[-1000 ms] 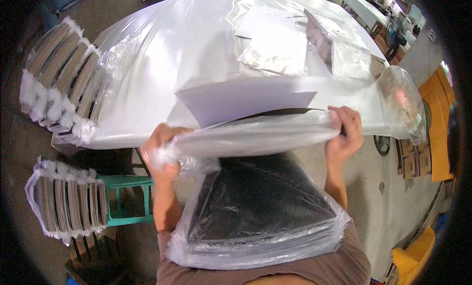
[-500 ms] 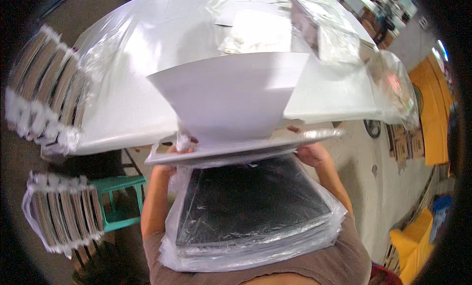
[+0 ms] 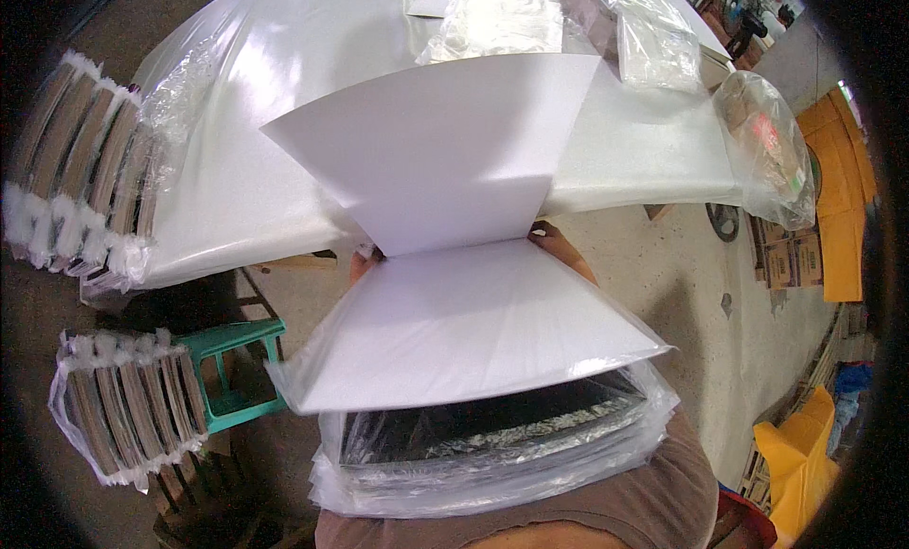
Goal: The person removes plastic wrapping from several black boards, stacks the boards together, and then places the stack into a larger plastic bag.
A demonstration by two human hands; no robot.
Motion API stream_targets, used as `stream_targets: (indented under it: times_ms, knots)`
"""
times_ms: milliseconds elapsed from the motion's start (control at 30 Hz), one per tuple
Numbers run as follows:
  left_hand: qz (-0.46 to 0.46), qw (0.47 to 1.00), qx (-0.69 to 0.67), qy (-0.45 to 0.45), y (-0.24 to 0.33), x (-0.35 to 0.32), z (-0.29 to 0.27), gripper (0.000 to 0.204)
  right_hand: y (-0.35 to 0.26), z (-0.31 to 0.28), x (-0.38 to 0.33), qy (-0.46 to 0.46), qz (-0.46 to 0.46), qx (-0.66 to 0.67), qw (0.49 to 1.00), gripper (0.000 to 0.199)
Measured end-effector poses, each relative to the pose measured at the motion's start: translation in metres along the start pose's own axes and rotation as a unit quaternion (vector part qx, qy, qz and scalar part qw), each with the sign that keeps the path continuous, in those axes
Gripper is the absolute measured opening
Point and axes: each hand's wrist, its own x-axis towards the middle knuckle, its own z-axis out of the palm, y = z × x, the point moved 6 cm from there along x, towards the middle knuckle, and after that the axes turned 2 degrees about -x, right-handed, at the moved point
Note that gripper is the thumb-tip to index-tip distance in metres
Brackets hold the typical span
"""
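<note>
White folded card sheet (image 3: 454,265) is rising at centre, above a plastic-bagged dark stack (image 3: 492,445) at 6 o'clock. Left hand (image 3: 365,262) and right hand (image 3: 557,243) are peeking behind its crease; finger grip cannot be told. White table (image 3: 237,170) is lying at 12 o'clock.

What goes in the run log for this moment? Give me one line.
white sheet: bent, above bagged dark stack | left hand: at its crease, mostly hidden | right hand: same | table: behind
</note>
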Motion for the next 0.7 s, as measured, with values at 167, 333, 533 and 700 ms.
stream_targets:
  times_ms: [167,333,533,700]
  knots:
    - [0.010,0.989,0.146,-0.009,0.032,-0.029,-0.045,0.051,-0.034,-0.019,0.000,-0.125,-0.106,-0.230,0.959,0.020]
    - [0.134,0.967,-0.196,-0.091,0.254,-0.121,-0.034,0.103,-0.242,-0.017,-0.103,-0.316,-0.303,-0.151,0.886,0.031]
    - [0.273,0.879,-0.364,-0.138,0.345,-0.133,0.034,0.096,-0.383,0.057,-0.167,-0.132,-0.523,0.035,0.841,0.037]
    - [0.270,0.930,-0.225,-0.103,0.329,-0.128,0.048,0.054,-0.360,0.058,-0.135,-0.200,-0.351,0.187,0.895,0.019]
